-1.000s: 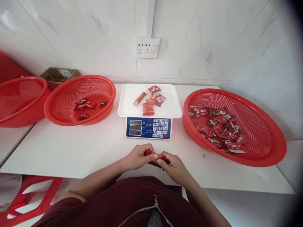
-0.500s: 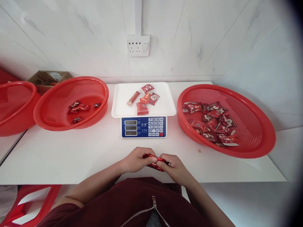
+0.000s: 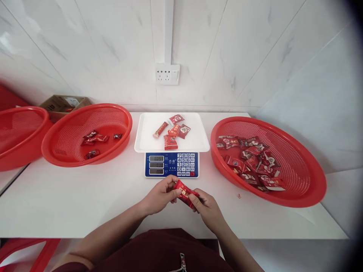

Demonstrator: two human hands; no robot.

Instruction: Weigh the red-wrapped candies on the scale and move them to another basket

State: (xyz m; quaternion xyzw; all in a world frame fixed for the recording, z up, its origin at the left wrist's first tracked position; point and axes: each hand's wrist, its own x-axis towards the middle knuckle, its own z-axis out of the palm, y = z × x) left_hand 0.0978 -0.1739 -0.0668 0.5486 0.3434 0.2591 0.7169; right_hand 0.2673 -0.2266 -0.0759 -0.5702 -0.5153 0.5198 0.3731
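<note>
Both my hands pinch one red candy packet (image 3: 185, 193) just above the white table (image 3: 70, 200), in front of the scale. My left hand (image 3: 160, 195) grips its upper left end and my right hand (image 3: 208, 208) grips its lower right end. The packet is tilted, its printed face turned up. Behind it stands a blue-fronted scale (image 3: 171, 164) whose white tray (image 3: 147, 128) carries several red packets (image 3: 171, 132). A red mesh basket (image 3: 297, 177) on the right holds many more packets (image 3: 249, 160). A second red basket (image 3: 70, 128) on the left holds a few packets (image 3: 95, 138).
A third red basket (image 3: 17, 136) sits at the far left on a neighbouring surface, with a cardboard box (image 3: 64, 102) behind it. A wall socket (image 3: 167, 73) is on the tiled wall above the scale. A small crumb (image 3: 239, 195) lies near the right basket.
My hands have lifted slightly toward the scale and turned the packet so its printed face shows. The camera has tilted up a little.
</note>
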